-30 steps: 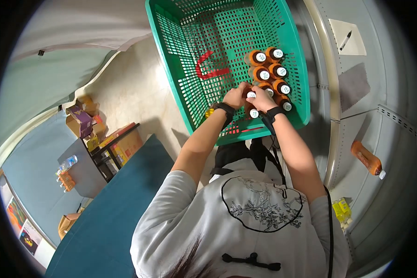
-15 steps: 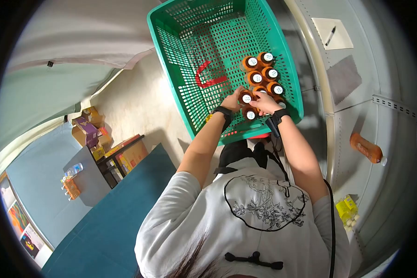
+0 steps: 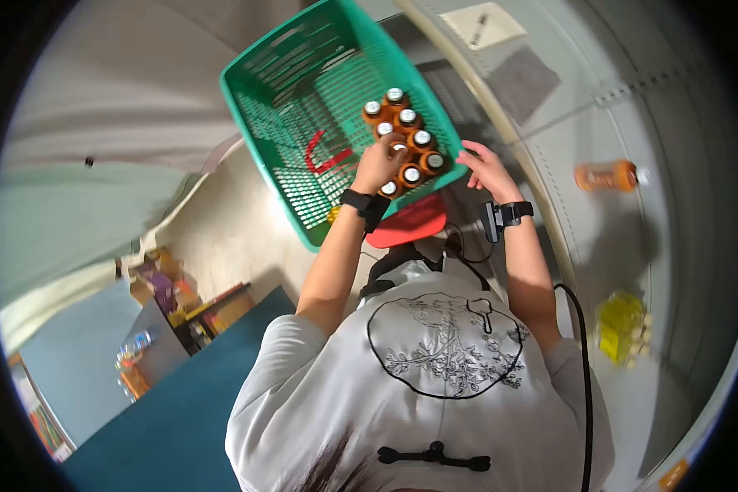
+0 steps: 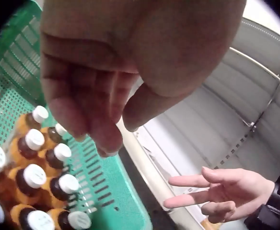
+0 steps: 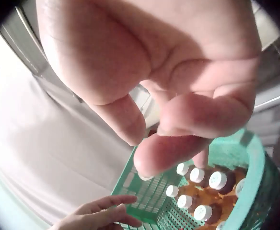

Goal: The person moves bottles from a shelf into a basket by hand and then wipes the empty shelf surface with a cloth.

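Observation:
Several orange drink bottles [image 3: 412, 174] with white caps stand upright, packed together in the near right part of a green plastic basket [image 3: 258, 135]. Over them hovers my left hand [image 3: 377, 164], its fingers loosely bent; in the left wrist view nothing lies between the fingers and thumb. Just outside the basket's right rim is my right hand [image 3: 492, 174], with fingers spread and holding nothing. The right wrist view shows its fingers [image 5: 171, 153] relaxed, above the bottle caps [image 5: 218, 180] in the picture.
To the right, a shelf holds a lone orange bottle [image 3: 607, 175] on its side, yellow bottles [image 3: 619, 328], a grey cloth [image 3: 523, 82] and white paper [image 3: 500, 31] with a pen. A red strap [image 3: 324, 154] shows in the basket. Under its near end is a red surface [image 3: 410, 223].
Both hands were at the same bottle among the others; now they are apart. The right hand has moved right, out past the rim. The view has turned toward the shelf.

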`<state>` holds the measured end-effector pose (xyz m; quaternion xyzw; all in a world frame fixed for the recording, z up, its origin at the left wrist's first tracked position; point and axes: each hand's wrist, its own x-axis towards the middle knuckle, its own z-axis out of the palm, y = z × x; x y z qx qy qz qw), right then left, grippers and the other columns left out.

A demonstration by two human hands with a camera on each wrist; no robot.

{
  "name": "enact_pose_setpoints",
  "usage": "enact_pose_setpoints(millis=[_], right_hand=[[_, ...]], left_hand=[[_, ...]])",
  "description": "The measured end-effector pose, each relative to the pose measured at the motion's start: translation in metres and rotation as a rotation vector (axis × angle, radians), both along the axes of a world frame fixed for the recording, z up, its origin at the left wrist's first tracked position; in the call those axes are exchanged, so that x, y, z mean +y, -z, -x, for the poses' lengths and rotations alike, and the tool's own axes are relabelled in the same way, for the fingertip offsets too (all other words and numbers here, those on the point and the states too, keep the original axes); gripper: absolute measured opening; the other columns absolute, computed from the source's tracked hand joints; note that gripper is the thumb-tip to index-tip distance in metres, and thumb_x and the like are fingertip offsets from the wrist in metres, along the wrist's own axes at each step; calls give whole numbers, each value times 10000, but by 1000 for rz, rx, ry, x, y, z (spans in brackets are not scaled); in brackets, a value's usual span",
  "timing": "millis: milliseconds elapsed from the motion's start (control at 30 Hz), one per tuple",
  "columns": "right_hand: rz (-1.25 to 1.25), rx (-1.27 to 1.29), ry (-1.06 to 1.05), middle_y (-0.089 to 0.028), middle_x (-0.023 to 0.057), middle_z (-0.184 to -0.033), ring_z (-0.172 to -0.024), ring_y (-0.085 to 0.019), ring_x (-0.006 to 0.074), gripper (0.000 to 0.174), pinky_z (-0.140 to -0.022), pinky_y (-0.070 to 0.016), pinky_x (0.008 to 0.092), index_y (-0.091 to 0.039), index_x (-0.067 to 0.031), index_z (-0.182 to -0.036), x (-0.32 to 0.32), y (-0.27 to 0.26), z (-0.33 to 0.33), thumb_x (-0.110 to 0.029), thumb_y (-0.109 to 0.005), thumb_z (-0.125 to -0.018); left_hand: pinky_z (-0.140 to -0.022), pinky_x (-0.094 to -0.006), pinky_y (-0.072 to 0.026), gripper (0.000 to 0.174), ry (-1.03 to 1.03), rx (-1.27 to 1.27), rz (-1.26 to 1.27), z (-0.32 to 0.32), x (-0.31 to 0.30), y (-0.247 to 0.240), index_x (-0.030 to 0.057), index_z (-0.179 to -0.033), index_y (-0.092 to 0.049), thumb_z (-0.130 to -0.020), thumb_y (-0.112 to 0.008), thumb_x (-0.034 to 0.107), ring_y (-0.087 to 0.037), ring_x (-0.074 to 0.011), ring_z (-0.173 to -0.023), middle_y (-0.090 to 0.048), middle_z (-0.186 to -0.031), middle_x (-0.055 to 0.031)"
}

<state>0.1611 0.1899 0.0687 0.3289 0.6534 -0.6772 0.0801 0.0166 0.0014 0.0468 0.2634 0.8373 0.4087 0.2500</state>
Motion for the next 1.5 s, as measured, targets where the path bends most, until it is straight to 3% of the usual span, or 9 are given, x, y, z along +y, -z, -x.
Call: enact_pose_setpoints(millis=[367, 600, 733, 800, 867, 967, 1100, 1267, 1500], right_hand=[[-134, 26, 572, -611, 51, -875, -446, -455, 70, 488, -397, -331, 205, -422, -52, -1218, 83, -26, -164, -269, -573, -808], [-512, -47, 851, -618, 100, -889, -502, -547, 122, 619, -451, -438, 239, -345, -17, -1275, 122, -59, -194, -301, -594, -785], [-639, -83, 739, -600, 111, -929, -513, -557, 130, 720, -444, -441, 238, -296, -47, -1315, 143, -64, -189, -328, -631, -743], [-681, -147, 702, -598, 122, -936, -511, -565, 140, 740, -452, -452, 244, -289, -48, -1319, 156, -72, -183, -329, -639, -732], [-662, -225, 704, -592, 142, -963, -504, -571, 152, 761, -459, -464, 255, -286, -53, -1322, 163, -73, -179, -321, -657, -713], [-692, -244, 671, -608, 150, -939, -548, -601, 171, 768, -536, -484, 273, -267, -36, -1331, 163, -87, -177, -270, -642, -703], [-675, -197, 615, -625, 150, -901, -594, -629, 191, 697, -607, -498, 292, -318, -59, -1310, 169, -89, -178, -211, -626, -703], [-836, -66, 578, -620, 156, -887, -671, -641, 217, 613, -577, -516, 308, -384, -73, -1255, 186, -46, -187, -208, -638, -713], [-564, 19, 423, -549, 47, -727, -497, -502, 96, 668, -425, -427, 237, -363, -51, -1237, 172, -59, -198, -184, -717, -686]], left_hand=[[-642, -397, -468, 497, 586, 137, -158, -112, 148, -68, 51, -1200, -384, -779, -590, 216, -611, -325, -714, -626, -716, -152], [-771, -424, -448, 762, 859, 460, -197, -147, 254, -86, 46, -1311, -212, -718, -640, 259, -561, -398, -880, -559, -972, -276], [-899, -412, -383, 873, 914, 398, -113, -151, 304, -87, 65, -1370, -100, -719, -652, 247, -484, -419, -1037, -456, -1155, -321], [-827, -385, -457, 879, 935, 515, -146, -151, 324, -85, 58, -1373, -60, -729, -638, 207, -553, -371, -968, -437, -1178, -325], [-690, -323, -521, 883, 915, 29, 157, -162, 322, -114, 87, -1382, -17, -736, -616, 146, -620, -267, -836, -452, -1188, -265], [-582, -253, -526, 829, 913, -81, 193, -170, 328, -116, 106, -1378, -58, -746, -593, 107, -629, -167, -730, -483, -1171, -179], [-593, -242, -524, 695, 1021, -25, 81, -179, 334, -113, 94, -1323, -181, -756, -583, 105, -623, -153, -737, -527, -1118, -118], [-623, -280, -538, 632, 974, 149, -45, -180, 330, -97, 61, -1287, -263, -754, -597, 119, -620, -222, -816, -541, -1097, -156], [-676, -425, -473, 594, 886, 443, -240, -186, 295, -80, 92, -1185, -333, -719, -645, 288, -590, -376, -807, -608, -882, -200]])
